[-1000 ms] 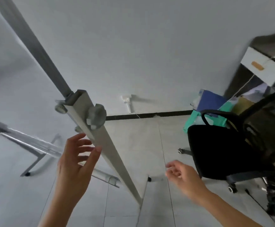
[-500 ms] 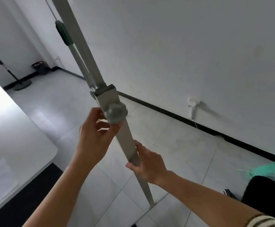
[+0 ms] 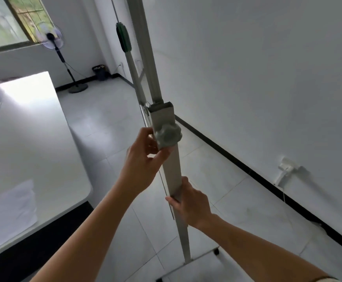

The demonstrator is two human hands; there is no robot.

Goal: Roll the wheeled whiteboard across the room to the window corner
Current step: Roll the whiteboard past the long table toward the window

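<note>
So the whiteboard [image 3: 247, 78] is right in front of me, its white face running down the right side of my view, and I've got it by the grey upright post [image 3: 171, 171] on its near edge, which drops to the base bar [image 3: 198, 261] with a caster [image 3: 217, 251] at the floor. The window [image 3: 5, 21] corner is way off at the far left end of the room, so basically the whole trip is ahead. What worries me: both grips sit high on one post, so a hard shove could probably tip or twist the frame instead of rolling it, and a caster might catch in a tile joint. The white table [image 3: 50, 159] juts out on my left with its rounded corner near my path, and the standing fan [image 3: 52, 37] sits right by the window, so swinging wide could clip either. My left hand [image 3: 143, 161] is curled round the post just under the height knob [image 3: 169, 136], thumb touching the knob's underside, fingers partly closed; bumping that knob loose would be bad. My right hand [image 3: 192, 204] is lower, clamped fully around the post.
</note>
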